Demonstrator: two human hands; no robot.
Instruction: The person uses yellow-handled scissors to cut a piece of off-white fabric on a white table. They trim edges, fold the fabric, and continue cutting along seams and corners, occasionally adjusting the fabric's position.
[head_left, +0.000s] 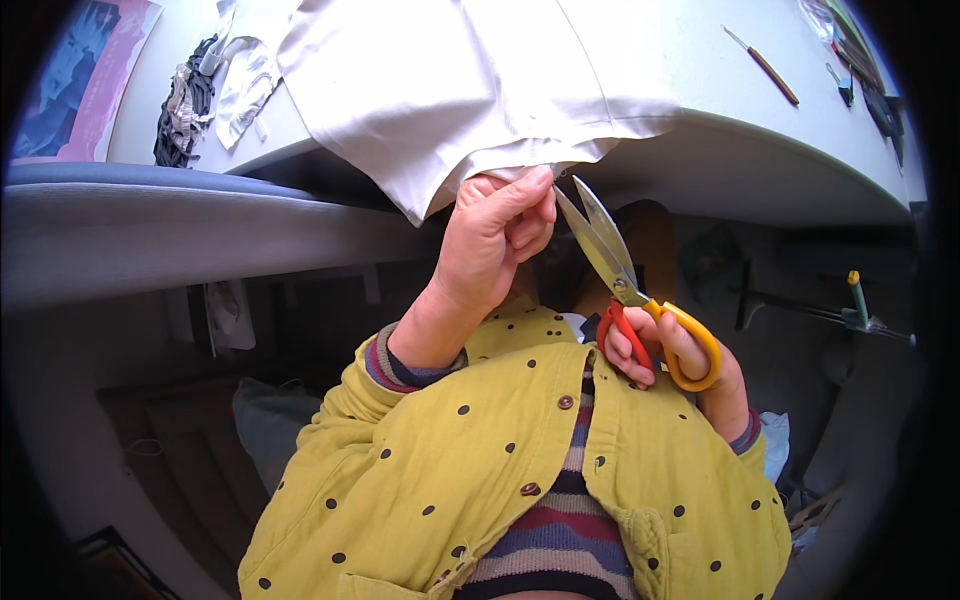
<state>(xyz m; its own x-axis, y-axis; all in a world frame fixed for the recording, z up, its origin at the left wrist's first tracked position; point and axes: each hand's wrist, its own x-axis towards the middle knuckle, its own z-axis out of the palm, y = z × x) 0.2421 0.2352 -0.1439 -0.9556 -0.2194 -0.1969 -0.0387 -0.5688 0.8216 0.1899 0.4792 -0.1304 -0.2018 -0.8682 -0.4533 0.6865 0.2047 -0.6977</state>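
Note:
White fabric (465, 82) with stitched seams lies over the table and hangs past its front edge. My left hand (499, 225) pinches the lower hem of this cloth between thumb and fingers. Just right of those fingertips, fine loose threads (559, 171) show at the hem. My right hand (652, 349) grips a pair of scissors (604, 240), with fingers through the red and yellow handle loops. The blades are parted and point up toward the hem near my left fingers. Whether a blade touches a thread, I cannot tell.
On the white table (720, 142), a wooden-handled pointed tool (772, 73) lies right, near a black binder clip (844, 90). Gathered dark strips (180, 112) and white scraps (247, 90) sit left, beside a printed sheet (71, 82). A padded grey-blue board (150, 225) juts in left.

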